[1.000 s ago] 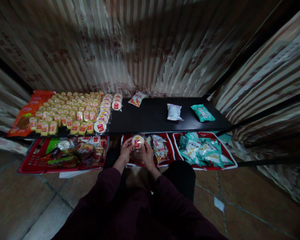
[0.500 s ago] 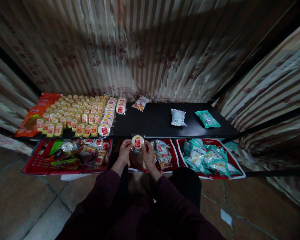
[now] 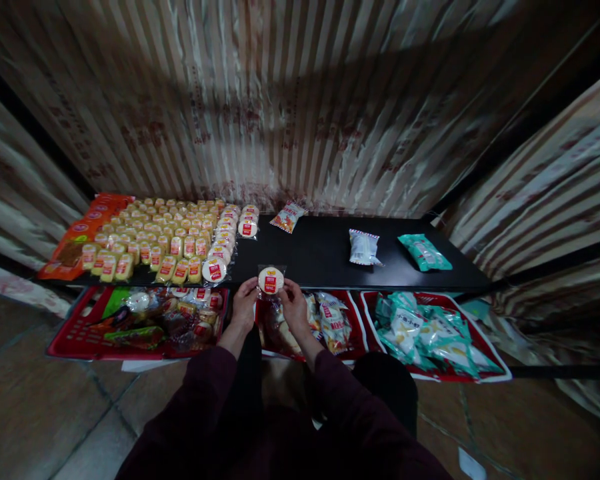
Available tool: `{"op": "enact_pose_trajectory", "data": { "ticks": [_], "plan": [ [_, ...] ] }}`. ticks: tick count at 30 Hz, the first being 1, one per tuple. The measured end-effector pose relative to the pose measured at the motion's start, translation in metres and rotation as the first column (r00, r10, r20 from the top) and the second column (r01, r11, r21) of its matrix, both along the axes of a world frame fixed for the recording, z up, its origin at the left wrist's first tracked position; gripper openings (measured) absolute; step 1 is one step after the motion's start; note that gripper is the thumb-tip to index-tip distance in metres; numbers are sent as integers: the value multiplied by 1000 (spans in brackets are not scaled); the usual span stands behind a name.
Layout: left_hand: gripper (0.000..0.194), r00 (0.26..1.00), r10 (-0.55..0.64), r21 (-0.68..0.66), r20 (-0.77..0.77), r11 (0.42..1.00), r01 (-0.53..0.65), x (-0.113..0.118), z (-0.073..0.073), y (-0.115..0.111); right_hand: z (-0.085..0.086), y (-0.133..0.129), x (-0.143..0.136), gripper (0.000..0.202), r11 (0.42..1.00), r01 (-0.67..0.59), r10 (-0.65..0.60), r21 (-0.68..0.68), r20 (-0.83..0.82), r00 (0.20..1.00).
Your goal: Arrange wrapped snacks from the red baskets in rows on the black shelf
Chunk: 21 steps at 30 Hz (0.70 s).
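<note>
Between my two hands is a round white rice cracker (image 3: 271,281) in a clear wrapper with a red and yellow label. My left hand (image 3: 244,308) pinches the wrapper's left edge, and my right hand (image 3: 295,308) grips its right side. They hold it upright at the front edge of the black shelf (image 3: 310,250). Left of it on the shelf, a column of similar wrapped crackers (image 3: 223,241) runs from back to front, with a shorter column (image 3: 249,223) beside it. Many small yellow wrapped cakes (image 3: 170,233) stand in rows farther left.
An orange bag (image 3: 83,233) lies at the shelf's left end. A small snack bag (image 3: 289,217), a white packet (image 3: 364,247) and a green packet (image 3: 425,252) lie rightward. Below stand red baskets of snacks: left (image 3: 63,343), middle (image 3: 357,320) and right (image 3: 497,373). Curtains surround the shelf.
The view has shifted slightly, so the shelf sits lower in the picture. My hands, still holding the wrapped cracker, have moved a little left and toward the shelf relative to the things around them.
</note>
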<state>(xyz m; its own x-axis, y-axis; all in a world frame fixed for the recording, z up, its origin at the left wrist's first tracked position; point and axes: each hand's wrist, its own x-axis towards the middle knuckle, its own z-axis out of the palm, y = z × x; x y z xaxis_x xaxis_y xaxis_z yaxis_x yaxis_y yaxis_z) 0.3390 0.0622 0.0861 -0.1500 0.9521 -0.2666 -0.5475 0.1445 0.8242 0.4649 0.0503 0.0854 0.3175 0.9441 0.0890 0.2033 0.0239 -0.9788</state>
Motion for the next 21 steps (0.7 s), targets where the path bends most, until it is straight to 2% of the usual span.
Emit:
{"op": "enact_pose_trajectory", "data": {
  "ticks": [7,13,17,21],
  "plan": [
    [24,983,127,-30,-131,991,-132,-9,1,12,-5,19,-13,35,1000,-27,27,1,10,1000],
    [16,939,185,-15,-290,980,-198,-13,2,21,-7,32,-20,32,1000,-15,16,-12,47,999],
    [18,868,211,55,-450,976,-208,-15,5,29,-5,42,-22,30,1000,-28,28,-2,69,997],
    [17,734,210,171,-646,977,-130,-17,9,36,-2,54,-24,30,999,-44,44,-8,84,995]
  ]
}}
